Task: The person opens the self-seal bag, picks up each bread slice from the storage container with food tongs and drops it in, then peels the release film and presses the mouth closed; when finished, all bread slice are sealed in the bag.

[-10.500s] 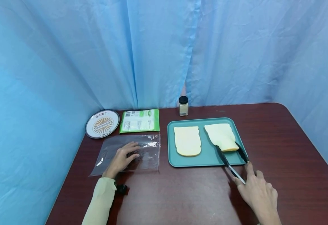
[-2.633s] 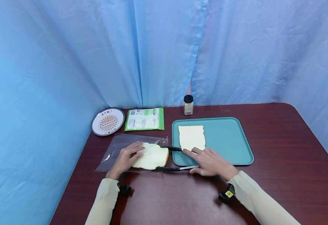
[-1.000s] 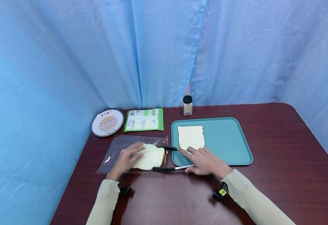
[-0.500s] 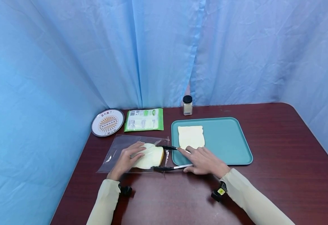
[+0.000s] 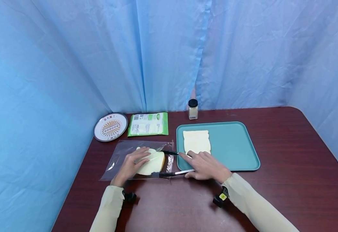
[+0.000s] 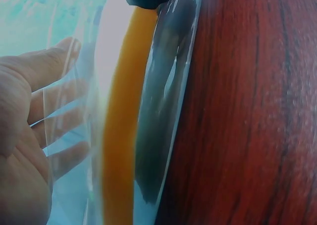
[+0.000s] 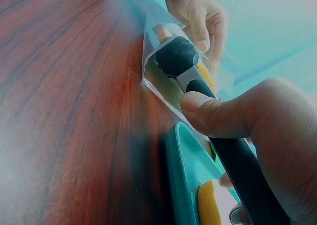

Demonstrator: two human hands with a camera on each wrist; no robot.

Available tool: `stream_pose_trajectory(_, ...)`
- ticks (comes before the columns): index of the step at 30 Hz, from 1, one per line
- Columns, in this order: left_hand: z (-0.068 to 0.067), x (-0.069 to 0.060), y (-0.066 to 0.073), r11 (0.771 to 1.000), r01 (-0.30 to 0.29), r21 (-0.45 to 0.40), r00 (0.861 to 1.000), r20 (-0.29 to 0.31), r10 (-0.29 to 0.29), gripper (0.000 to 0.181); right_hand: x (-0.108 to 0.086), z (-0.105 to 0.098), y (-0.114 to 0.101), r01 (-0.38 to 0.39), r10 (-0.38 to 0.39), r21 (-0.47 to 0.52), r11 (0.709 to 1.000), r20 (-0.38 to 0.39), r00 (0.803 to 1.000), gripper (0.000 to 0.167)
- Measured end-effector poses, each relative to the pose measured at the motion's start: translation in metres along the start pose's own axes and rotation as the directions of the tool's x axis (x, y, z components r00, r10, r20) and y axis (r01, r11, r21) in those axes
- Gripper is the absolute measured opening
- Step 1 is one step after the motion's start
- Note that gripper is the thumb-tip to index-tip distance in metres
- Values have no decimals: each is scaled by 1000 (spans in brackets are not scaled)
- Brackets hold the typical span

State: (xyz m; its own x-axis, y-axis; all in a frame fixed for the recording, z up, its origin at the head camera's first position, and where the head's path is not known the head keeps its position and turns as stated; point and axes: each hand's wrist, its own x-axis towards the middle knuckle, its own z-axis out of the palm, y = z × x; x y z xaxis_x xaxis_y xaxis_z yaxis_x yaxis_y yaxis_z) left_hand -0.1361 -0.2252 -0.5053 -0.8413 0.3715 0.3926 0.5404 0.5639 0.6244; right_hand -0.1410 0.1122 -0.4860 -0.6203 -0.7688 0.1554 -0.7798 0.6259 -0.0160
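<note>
A slice of bread (image 5: 155,162) lies in a clear plastic bag (image 5: 117,157) on the left of the table. My left hand (image 5: 129,165) rests on the bag over the slice; in the left wrist view its fingers (image 6: 64,103) are fairly straight, with thumb and fingers apart. My right hand (image 5: 205,166) grips a pair of black-and-silver tongs (image 5: 167,175). The black tong heads reach into the bag's mouth at either side of the slice, seen through the film in the right wrist view. Another bread slice (image 5: 197,141) lies on the teal tray (image 5: 235,146), partly under my right hand.
Behind the bag are a round patterned plate (image 5: 110,127) and a green-and-white packet (image 5: 147,124). A small jar (image 5: 193,109) with a black lid stands behind the tray. Blue curtains (image 5: 169,54) hang along the table's back and sides.
The tongs took the right-hand slice from the tray to the bag. Over the last seconds slice and tongs have slid left, deeper into the bag, while my left hand stays put.
</note>
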Motion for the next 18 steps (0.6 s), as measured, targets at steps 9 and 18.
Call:
stream_pose_trajectory(9, 0, 0, 1, 1000, -18, 15, 1000, -18, 18, 29, 5, 0, -2, -24, 24, -2, 1000, 56, 998, 82)
stream_pose_trajectory(18, 0, 1, 0, 1000, -19, -5, 1000, -5, 19, 29, 5, 3, -2, -30, 30, 0, 1000, 71, 997, 82)
